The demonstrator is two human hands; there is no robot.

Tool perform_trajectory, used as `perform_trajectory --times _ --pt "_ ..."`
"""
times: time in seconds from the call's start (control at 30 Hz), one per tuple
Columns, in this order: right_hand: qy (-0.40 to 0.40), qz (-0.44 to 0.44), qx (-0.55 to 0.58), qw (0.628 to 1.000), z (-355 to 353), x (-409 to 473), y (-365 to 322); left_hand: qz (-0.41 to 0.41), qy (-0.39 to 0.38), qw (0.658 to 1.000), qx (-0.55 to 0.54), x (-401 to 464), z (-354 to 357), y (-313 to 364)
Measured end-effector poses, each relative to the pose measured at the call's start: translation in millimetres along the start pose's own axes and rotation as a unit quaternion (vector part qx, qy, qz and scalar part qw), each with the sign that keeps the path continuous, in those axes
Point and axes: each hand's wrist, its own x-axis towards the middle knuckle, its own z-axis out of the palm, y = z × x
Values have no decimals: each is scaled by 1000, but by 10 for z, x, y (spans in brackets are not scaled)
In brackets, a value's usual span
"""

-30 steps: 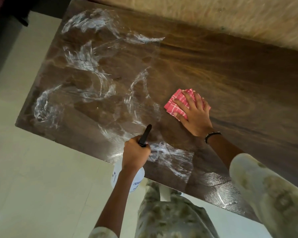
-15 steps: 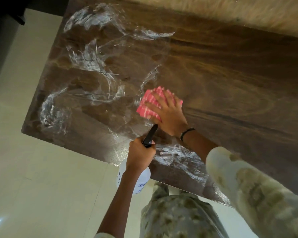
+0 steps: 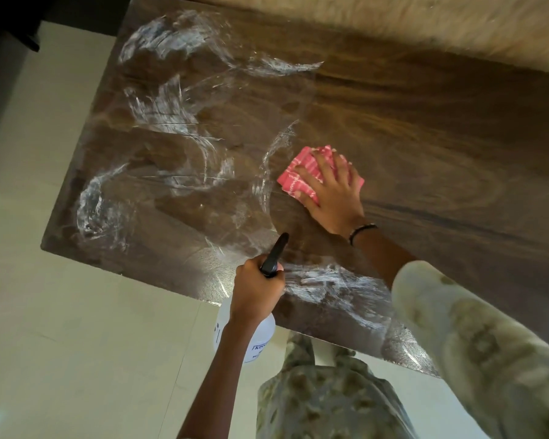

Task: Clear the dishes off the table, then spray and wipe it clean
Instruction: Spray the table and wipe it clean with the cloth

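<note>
A dark wood-grain table (image 3: 425,128) fills the upper view, streaked with white foamy spray smears (image 3: 168,106) over its left half and near the front edge. My right hand (image 3: 333,191) lies flat on a folded pink cloth (image 3: 298,175), pressing it to the tabletop near the middle. My left hand (image 3: 255,293) grips the neck of a white spray bottle (image 3: 260,337) with a black trigger head (image 3: 274,253), held at the table's near edge. No dishes are on the table.
Pale tiled floor (image 3: 61,312) lies left of and below the table. A beige wall (image 3: 425,30) runs along the table's far side. Dark furniture (image 3: 10,23) stands at the top left corner.
My right hand slid the pink cloth left across the table, then back to the right a little. My left hand kept the spray bottle at the table's edge.
</note>
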Motion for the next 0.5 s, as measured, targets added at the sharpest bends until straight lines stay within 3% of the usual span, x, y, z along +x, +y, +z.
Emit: perform_trajectory --times 0.17,0.3,0.37,0.5 --pt "7 -118 -12 993 164 -365 -435 -5 -14 1000 9 -96 41 -96" --pt "-28 -201 -35 979 230 -860 -156 11 -32 998 47 -293 161 -120" --pt "-33 -197 -44 979 169 -941 194 24 -45 997 53 -417 254 -131" --pt "-25 -73 -30 997 -9 -1102 873 25 -69 996 56 -675 504 -158"
